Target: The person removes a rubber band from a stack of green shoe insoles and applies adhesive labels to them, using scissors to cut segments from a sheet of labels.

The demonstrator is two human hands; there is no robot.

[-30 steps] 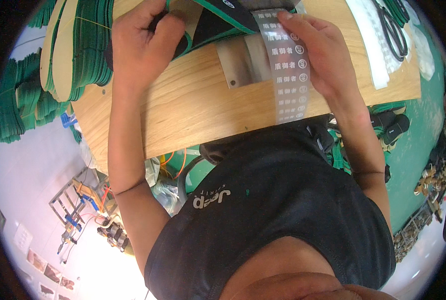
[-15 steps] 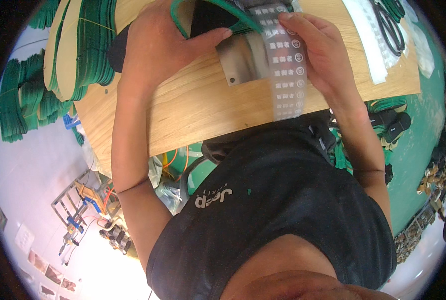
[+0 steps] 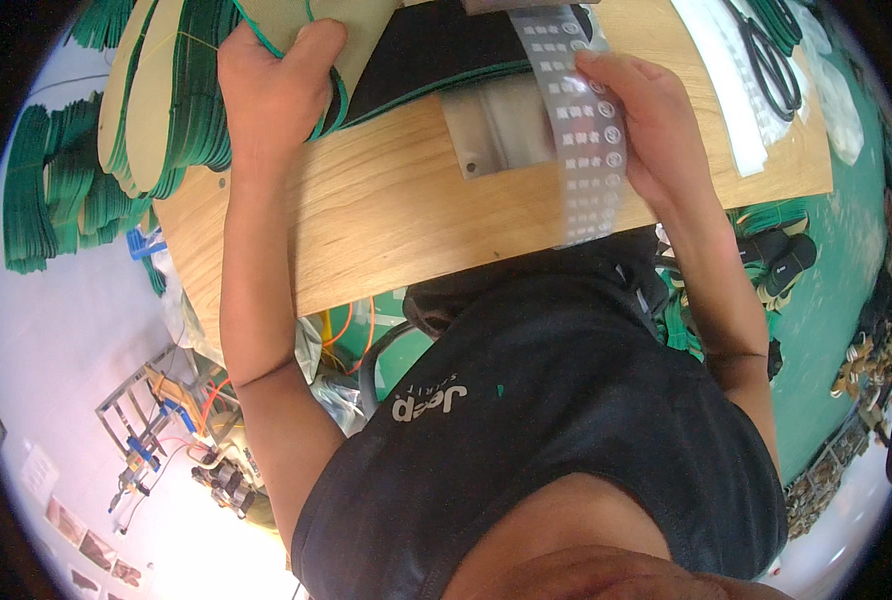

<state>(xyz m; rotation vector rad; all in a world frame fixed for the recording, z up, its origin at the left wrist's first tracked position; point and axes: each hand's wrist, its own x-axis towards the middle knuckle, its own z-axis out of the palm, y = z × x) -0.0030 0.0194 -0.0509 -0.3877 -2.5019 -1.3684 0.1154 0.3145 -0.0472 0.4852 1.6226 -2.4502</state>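
My left hand [image 3: 281, 95] is closed on green-edged insoles, with a beige face [image 3: 371, 25] showing beside the thumb. A black insole [image 3: 436, 60] with a green edge extends from there to the right, across the wooden table. My right hand [image 3: 656, 120] pinches the edge of a translucent label strip [image 3: 584, 135] printed with rows of pale marks. The strip runs over the insole's right end and hangs down past the table's near edge. A shiny metal plate [image 3: 501, 125] lies between the insole and the strip. The far end of the insole is cut off by the frame.
Stacks of green and beige insoles [image 3: 171, 90] stand at the left of the wooden table [image 3: 406, 220]. Black-handled scissors [image 3: 771, 70] and a white strip [image 3: 721, 85] lie at the right. A metal machine part [image 3: 521, 3] shows at the top edge. More insoles [image 3: 791, 255] are below right.
My left hand has moved left and up; the curled insole beside it now lies flatter, its black face showing. The label strip and my right hand have shifted slightly right.
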